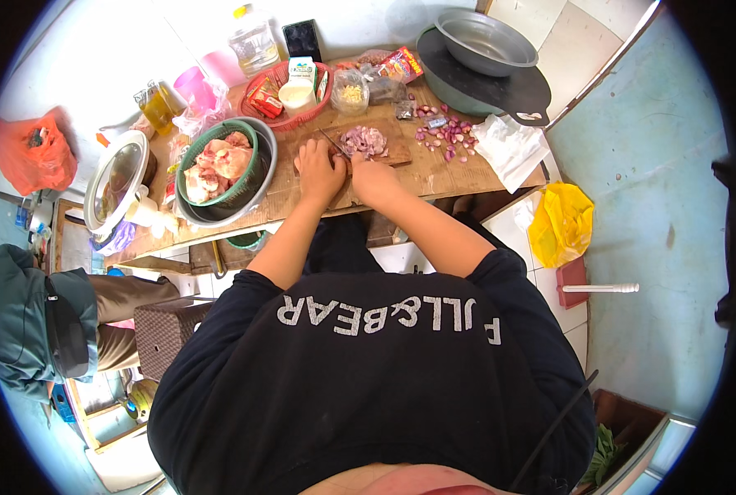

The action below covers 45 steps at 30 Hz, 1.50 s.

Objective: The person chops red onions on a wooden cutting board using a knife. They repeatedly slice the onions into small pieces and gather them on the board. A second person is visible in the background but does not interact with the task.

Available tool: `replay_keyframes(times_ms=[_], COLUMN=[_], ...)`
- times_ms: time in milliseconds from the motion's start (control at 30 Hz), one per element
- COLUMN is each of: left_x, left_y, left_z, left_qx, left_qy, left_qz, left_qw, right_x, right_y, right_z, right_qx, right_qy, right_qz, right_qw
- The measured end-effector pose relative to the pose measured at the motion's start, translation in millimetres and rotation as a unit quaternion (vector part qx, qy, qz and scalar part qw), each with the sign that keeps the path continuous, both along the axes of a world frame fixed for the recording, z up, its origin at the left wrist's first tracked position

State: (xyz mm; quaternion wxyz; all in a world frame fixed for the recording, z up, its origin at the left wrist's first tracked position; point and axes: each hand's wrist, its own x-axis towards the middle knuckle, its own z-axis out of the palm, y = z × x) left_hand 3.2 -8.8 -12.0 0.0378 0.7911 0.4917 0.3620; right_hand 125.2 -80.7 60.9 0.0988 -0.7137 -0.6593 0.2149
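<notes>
On a wooden cutting board (397,151), my right hand (375,180) grips a knife (335,143), its blade pointing away to the upper left. Beside the blade, my left hand (319,170) rests with its fingers bent down onto the board. Whatever may lie under those fingers is hidden. A heap of sliced shallots (368,141) sits on the board just beyond my right hand. Several whole peeled shallots (451,133) are scattered on the table to the right of the board.
Left of the board, a green basket of raw meat (219,162) stands in a grey basin (267,179). Behind are a red basket (262,117) and an oil bottle (253,46). A metal bowl (486,43) tops a covered basin at right. Another person (34,322) stands at left.
</notes>
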Motion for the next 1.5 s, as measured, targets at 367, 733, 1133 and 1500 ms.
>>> replay_keyframes(times_ms=[367, 733, 1133, 1500], left_x=[-2, -4, -5, -7], left_y=[-1, 0, -1, 5], left_z=[3, -1, 1, 0], left_qx=[-0.016, -0.016, -0.019, -0.025], left_qy=[-0.011, -0.025, -0.029, -0.138], left_qz=[-0.022, -0.028, -0.032, -0.044], left_qw=[1.000, 0.999, 0.999, 0.989], right_x=[0, 9, 15, 26], right_y=[10, 16, 19, 3], right_z=[-3, 17, -6, 8], right_qx=[-0.003, -0.082, -0.044, -0.054], right_qy=[-0.019, -0.002, -0.018, 0.063], right_qz=[-0.005, 0.008, 0.025, -0.027], right_qw=[1.000, 0.997, 0.999, 0.996])
